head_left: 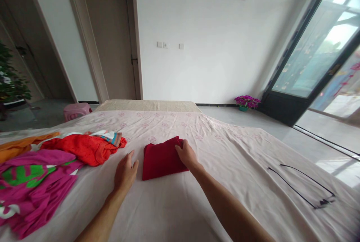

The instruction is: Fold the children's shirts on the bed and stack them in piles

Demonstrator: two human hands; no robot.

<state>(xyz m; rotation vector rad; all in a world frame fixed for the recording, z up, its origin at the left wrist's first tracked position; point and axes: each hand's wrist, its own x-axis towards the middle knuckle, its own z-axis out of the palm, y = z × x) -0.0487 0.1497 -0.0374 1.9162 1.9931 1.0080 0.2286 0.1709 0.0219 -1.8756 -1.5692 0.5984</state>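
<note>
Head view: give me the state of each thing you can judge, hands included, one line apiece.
Dark red cloth: folded into a flat packet.
Right hand: gripping that cloth's right edge.
Left hand: open, apart from the cloth.
Magenta garment: unfolded, rumpled.
Bright red garment: crumpled.
Orange garment: loose, partly out of frame.
Glasses: arms unfolded.
Bedsheet: spread out, wrinkled.
Brown door: shut.

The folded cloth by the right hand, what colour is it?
The folded cloth is plain dark red, best seen in the head view.
</note>
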